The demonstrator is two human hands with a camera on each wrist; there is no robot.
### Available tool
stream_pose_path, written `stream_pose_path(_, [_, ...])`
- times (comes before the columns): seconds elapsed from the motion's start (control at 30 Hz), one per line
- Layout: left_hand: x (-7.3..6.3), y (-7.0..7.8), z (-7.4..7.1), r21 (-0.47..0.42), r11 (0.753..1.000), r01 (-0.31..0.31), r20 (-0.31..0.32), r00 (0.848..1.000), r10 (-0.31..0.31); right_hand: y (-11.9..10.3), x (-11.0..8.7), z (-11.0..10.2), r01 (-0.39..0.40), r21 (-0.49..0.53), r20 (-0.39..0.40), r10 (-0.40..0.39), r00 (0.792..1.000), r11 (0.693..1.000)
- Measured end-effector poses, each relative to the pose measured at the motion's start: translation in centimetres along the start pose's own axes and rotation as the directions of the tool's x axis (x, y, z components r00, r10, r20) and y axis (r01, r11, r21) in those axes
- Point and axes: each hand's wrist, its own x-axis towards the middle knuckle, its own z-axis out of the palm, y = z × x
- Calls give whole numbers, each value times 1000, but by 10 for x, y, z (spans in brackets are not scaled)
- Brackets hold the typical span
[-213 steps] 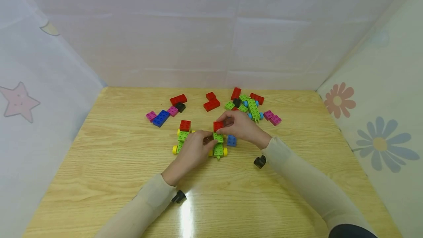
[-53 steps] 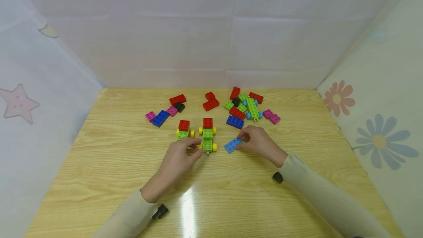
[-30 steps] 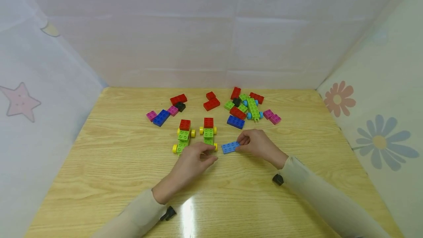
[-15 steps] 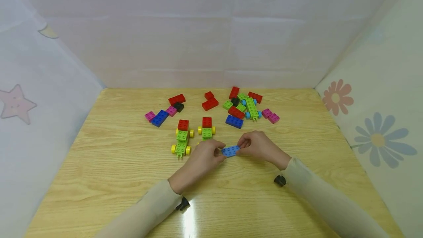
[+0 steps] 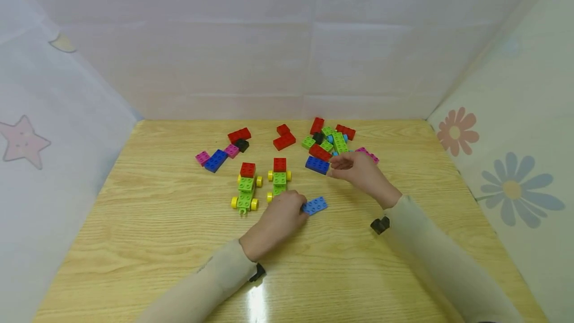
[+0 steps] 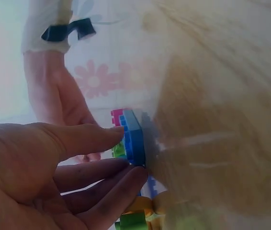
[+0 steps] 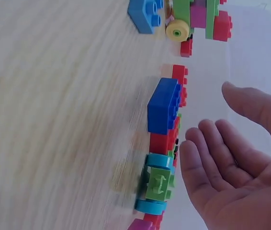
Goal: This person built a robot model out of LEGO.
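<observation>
My left hand (image 5: 279, 221) pinches the near-left end of a light blue brick (image 5: 316, 205) between thumb and fingers, low over the table. In the left wrist view the thumb lies on the studs of that light blue brick (image 6: 134, 138). My right hand (image 5: 362, 173) holds nothing and hovers beside a dark blue brick (image 5: 317, 164); the right wrist view shows its fingers loosely extended, apart from the dark blue brick (image 7: 163, 106). Left of the light blue brick stand two green wheeled cars with red blocks on top, one car (image 5: 279, 179) partly behind my left hand and another car (image 5: 245, 191) farther left.
Behind the right hand, a green car base with light blue wheels (image 5: 339, 141) stands among red, green and black bricks. Pink bricks (image 5: 367, 154) lie right of it. Red bricks (image 5: 284, 140) lie at the back middle, and another blue brick (image 5: 216, 160) lies at the left.
The right hand has let go of the light blue brick and moved up and right to the dark blue brick. The left hand has come over from the cars and now holds the light blue brick.
</observation>
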Motion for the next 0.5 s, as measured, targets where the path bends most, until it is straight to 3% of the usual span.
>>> stream_pose_path(0.2, [-3, 11, -4, 53, 999, 6, 7, 1000, -7, 0, 25, 3, -29, 36, -88, 32, 996, 999])
stream_pose_path(0.33, [5, -3, 16, 117, 993, -20, -27, 999, 23, -4, 37, 6, -38, 87, -127, 49, 991, 995])
stream_pose_path(0.4, [11, -18, 32, 125, 991, -35, -49, 998, 41, -7, 42, 8, -38, 97, -142, 52, 989, 995])
stream_pose_path(0.43, [10, -14, 28, 115, 993, -27, -42, 999, 32, -8, 44, 9, -39, 98, -147, 53, 988, 994])
stream_pose_path(0.5, [14, -24, 39, 123, 992, -38, -54, 998, 45, -10, 47, 10, -39, 90, -160, 53, 986, 995])
